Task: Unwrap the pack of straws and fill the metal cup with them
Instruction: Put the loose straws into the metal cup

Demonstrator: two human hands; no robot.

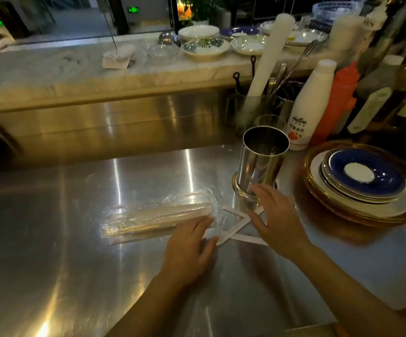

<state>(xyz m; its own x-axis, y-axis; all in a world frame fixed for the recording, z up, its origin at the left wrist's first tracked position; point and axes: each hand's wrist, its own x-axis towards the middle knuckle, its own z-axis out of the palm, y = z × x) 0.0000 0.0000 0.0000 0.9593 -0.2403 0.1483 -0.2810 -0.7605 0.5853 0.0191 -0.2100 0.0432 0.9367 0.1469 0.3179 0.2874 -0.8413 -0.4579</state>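
A clear plastic pack of pale straws (153,218) lies flat on the steel counter, long side running left to right. My left hand (188,249) rests at the pack's right end, fingertips touching the wrapper, fingers spread. The tall shiny metal cup (261,164) stands upright to the right of the pack, and nothing shows inside it. My right hand (273,218) hovers just in front of the cup's base with fingers apart, holding nothing. A white triangular strip (236,228) lies on the counter between my two hands.
A stack of plates with a blue dish (364,181) sits right of the cup. Behind the cup stand a white bottle (305,110), a red squeeze bottle (338,98) and a utensil holder (258,110). Dishes (205,46) line the raised marble ledge.
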